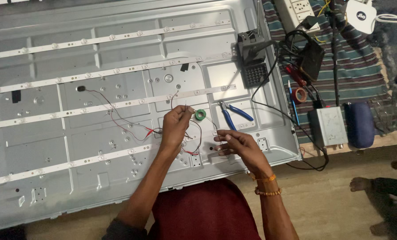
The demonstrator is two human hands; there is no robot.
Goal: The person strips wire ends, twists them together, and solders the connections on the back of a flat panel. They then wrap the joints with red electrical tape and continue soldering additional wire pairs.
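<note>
My left hand (pixel 176 124) is raised over a big grey metal back panel (pixel 118 89), fingers pinched on the end of thin wire. My right hand (pixel 238 144) pinches another thin wire lower and to the right. Red and black wires (pixel 127 126) trail left across the panel to a small black piece (pixel 81 88). A small green spool (pixel 200 114) lies just right of my left fingertips. White light strips (pixel 109 104) run across the panel. Blue-handled pliers (pixel 234 114) lie above my right hand.
A black soldering stand (pixel 254 58) sits at the panel's right edge. On the striped cloth (pixel 358 62) lie a power strip (pixel 296 11), a black adapter (pixel 313 60), red tape (pixel 300 94), a grey metal box (pixel 327 126) and a blue case (pixel 359 124). Another person's foot (pixel 363 183) rests at the right.
</note>
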